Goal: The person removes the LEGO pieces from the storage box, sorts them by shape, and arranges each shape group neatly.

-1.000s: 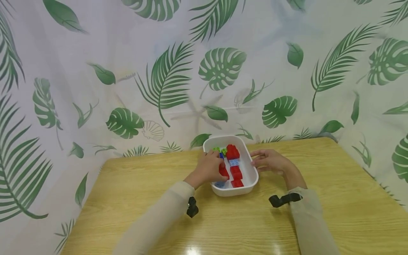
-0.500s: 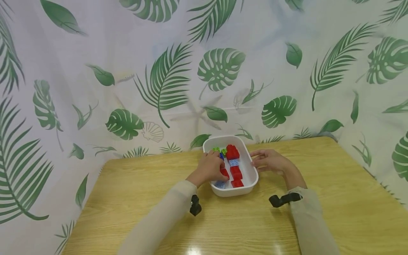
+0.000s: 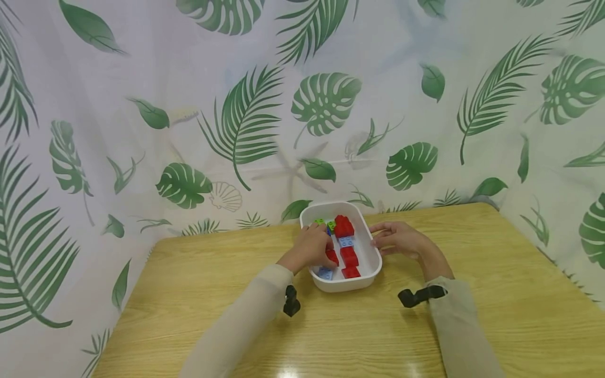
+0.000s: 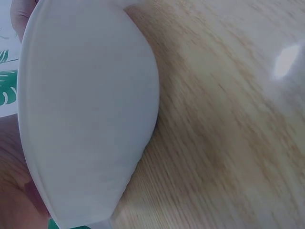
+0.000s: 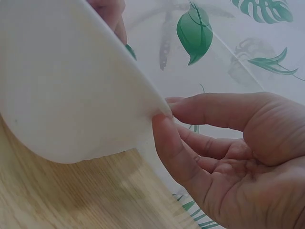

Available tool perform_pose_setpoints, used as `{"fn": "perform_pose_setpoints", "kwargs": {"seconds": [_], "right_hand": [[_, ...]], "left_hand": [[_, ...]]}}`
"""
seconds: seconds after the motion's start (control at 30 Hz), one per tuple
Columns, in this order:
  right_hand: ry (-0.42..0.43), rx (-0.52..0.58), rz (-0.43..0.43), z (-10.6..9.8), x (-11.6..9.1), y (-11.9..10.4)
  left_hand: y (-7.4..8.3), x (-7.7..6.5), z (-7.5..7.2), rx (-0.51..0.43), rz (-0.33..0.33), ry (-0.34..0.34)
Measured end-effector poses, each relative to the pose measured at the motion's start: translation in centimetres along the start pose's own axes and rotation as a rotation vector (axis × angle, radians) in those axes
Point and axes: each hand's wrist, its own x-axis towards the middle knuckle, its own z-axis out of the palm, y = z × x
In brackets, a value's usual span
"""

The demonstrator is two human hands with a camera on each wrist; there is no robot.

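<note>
Two bare hands, one white tray (image 3: 343, 286), two rows of toy bricks. White tray: near the far edge of the wooden table (image 3: 222, 241), long axis running away from the person, far end leaning slightly left. Right row: red cluster (image 3: 343, 227), pale-blue block (image 3: 346, 242), red blocks (image 3: 349, 256). Left row, partly covered: green bricks (image 3: 331, 227), red brick (image 3: 333, 257), light-blue brick (image 3: 325, 274) nearest. Left hand (image 3: 310, 249): reaching over the left wall, nearer of the two to the red brick, which we find beside its thumb, right of the palm; fingers bent downward, but whether they pinch it we cannot tell. Right hand (image 3: 400, 240): at the opposite long side, thumb and finger pinching the rim, as we see from its wrist.
</note>
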Motion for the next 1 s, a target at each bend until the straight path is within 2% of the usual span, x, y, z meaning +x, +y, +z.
{"fn": "perform_pose_setpoints", "kwargs": {"seconds": [0.3, 1.0], "right_hand": [[0.016, -0.017, 0.018, 0.03, 0.0, -0.16], [0.025, -0.005, 0.028, -0.23, 0.23, 0.36]], "left_hand": [[-0.2, 0.49, 0.15, -0.029, -0.005, -0.017], [-0.32, 1.05, 0.64, -0.039, 0.052, -0.008]]}}
